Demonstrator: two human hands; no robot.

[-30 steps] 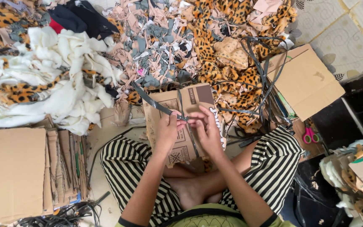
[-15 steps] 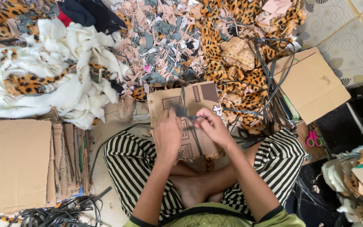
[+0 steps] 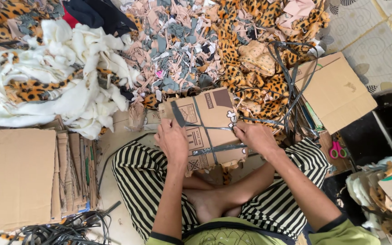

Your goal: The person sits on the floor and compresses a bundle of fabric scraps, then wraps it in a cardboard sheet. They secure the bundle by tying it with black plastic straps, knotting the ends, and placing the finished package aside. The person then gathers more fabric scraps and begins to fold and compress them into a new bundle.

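We have the cardboard-wrapped bundle (image 3: pixel 205 129) on our lap, between the knees of our striped trousers (image 3: pixel 137 181), and it is now crossed by dark straps (image 3: pixel 207 136) running both lengthwise and across. A second ago the loose strap end stood up at eleven o'clock from the bundle and our hands met over its middle; now they have parted to its two sides, and the strap lies flat on the cardboard. We judge the tie to be drawn snug and being held.

Our left hand (image 3: pixel 172 141) rests at nine o'clock on the bundle, its grip curled and pressed down on the cardboard near the strap end. Our right hand (image 3: pixel 256 138) is at three o'clock, fingers closed and pinching the crosswise strap at the bundle's edge.

Outward, leopard-print scraps (image 3: pixel 250 68) lie at twelve to one o'clock, white fleece (image 3: pixel 69 90) at ten, stacked cardboard sheets (image 3: pixel 17 177) at eight, a flat carton (image 3: pixel 336 93) at two, and pink scissors (image 3: pixel 336 149) at three.
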